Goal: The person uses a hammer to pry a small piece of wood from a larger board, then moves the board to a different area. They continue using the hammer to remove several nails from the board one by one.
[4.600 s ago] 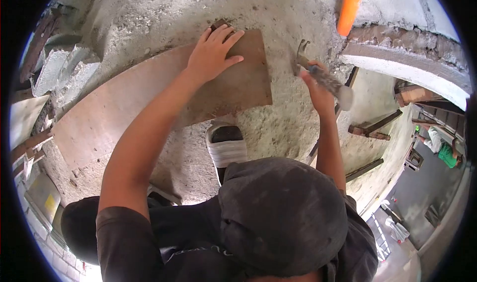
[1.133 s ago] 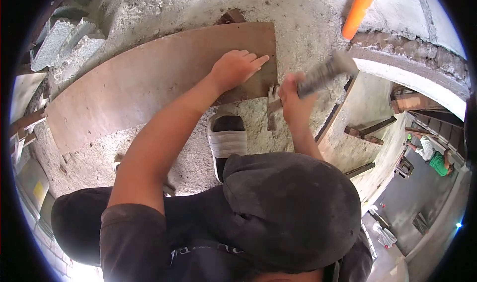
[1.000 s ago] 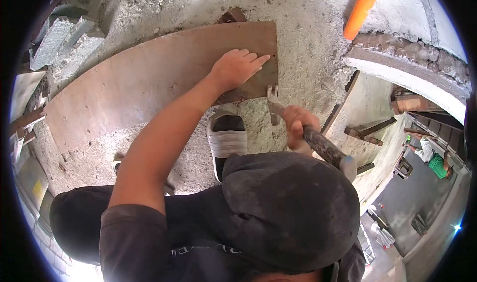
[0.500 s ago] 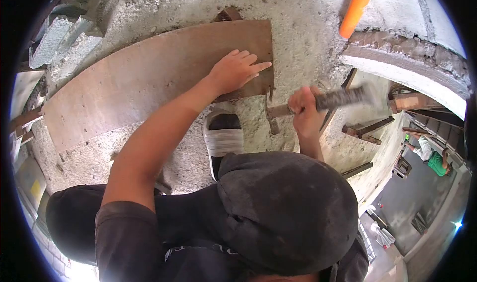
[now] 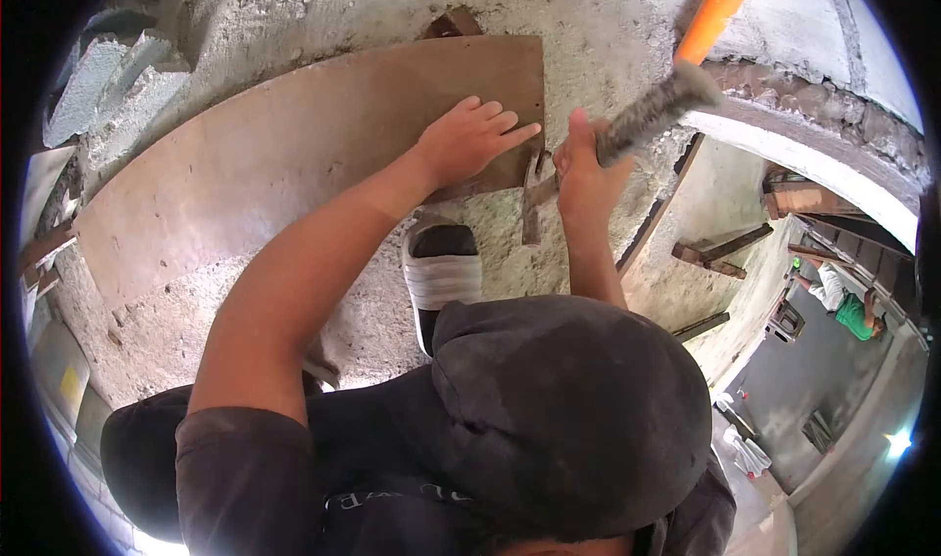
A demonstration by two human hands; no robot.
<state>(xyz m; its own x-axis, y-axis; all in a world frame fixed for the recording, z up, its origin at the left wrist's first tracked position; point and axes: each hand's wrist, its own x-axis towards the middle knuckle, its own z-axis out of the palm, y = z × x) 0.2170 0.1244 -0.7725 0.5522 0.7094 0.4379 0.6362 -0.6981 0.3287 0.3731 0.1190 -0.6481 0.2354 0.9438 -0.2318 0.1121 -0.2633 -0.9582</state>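
A long brown plywood board (image 5: pixel 284 134) with a curved upper edge lies on the rough concrete. My left hand (image 5: pixel 467 142) rests on it near its right end, fingers spread and one stretched toward the right edge. My right hand (image 5: pixel 590 178) is wrapped round a hammer (image 5: pixel 652 120) with a worn grey grip. Its handle points up and to the right, while the metal head is at the board's lower right corner, close to my left fingertips.
My white-strapped shoe (image 5: pixel 441 279) stands just below the board. Broken grey blocks (image 5: pixel 103 90) lie at the upper left, and an orange pipe (image 5: pixel 718 12) is at the upper right. Beyond the ledge, wooden pieces (image 5: pixel 720 252) stick out; a person in green (image 5: pixel 855 316) is lower down.
My right hand has moved up and left with the hammer, bringing its head to the board's edge and tilting the handle more steeply. My left hand stays on the board.
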